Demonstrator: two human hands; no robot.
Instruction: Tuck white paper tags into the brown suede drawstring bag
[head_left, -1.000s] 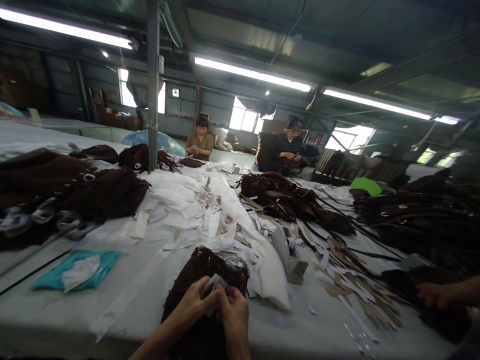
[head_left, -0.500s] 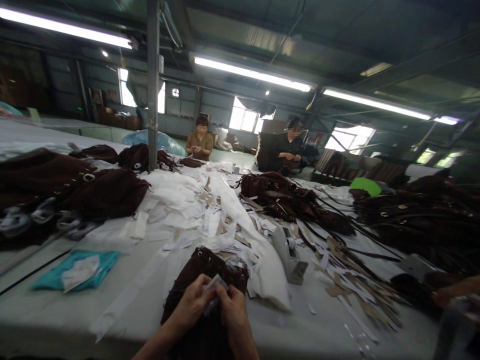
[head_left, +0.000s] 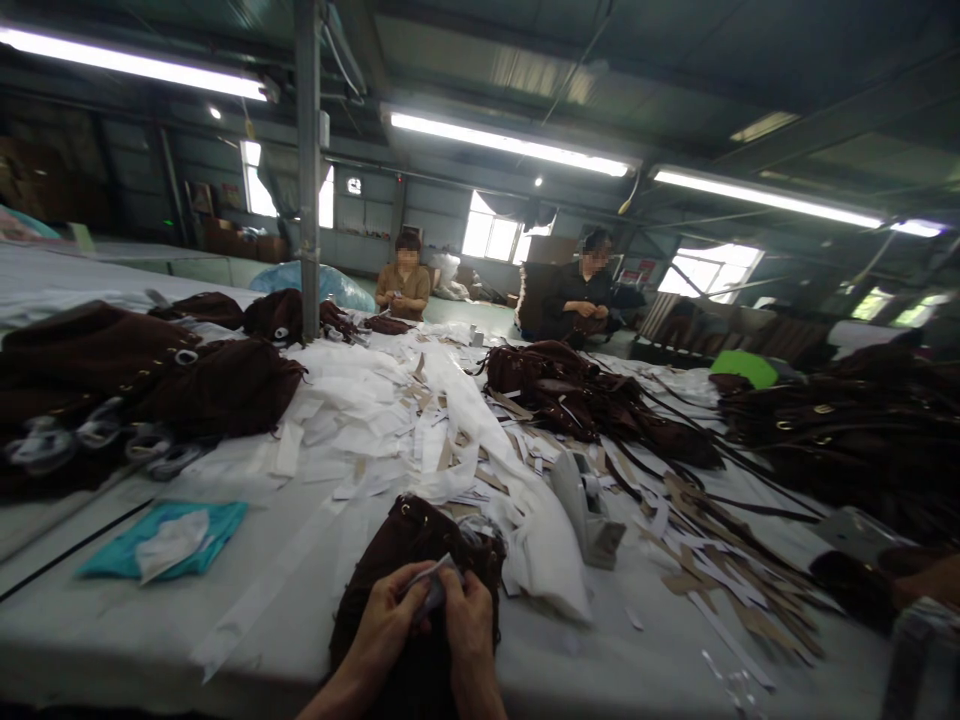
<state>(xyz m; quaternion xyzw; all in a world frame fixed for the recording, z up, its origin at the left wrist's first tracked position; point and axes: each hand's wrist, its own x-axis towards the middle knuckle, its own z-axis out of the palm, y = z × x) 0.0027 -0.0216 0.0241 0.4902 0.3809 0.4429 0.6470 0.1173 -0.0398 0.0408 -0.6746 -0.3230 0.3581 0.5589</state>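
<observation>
Both of my hands work close together over a dark brown bag that lies on the white table in front of me. My left hand pinches one side of a small piece of thin whitish wrapping. The fingers of my right hand are closed on the other side of it. Brass-coloured eyelets show near the bag's top edge, and clear crumpled plastic sits at its upper right. My hands hide the bag's middle.
A tape dispenser stands right of the bag, beside white sheeting. Cardboard and paper strips litter the right side. A turquoise tissue packet lies left. Brown bags are heaped around. Two people stand across the table.
The thin wrapping between my fingers has become more crumpled and folded, and my hands have turned slightly. The whole view has shifted a little.
</observation>
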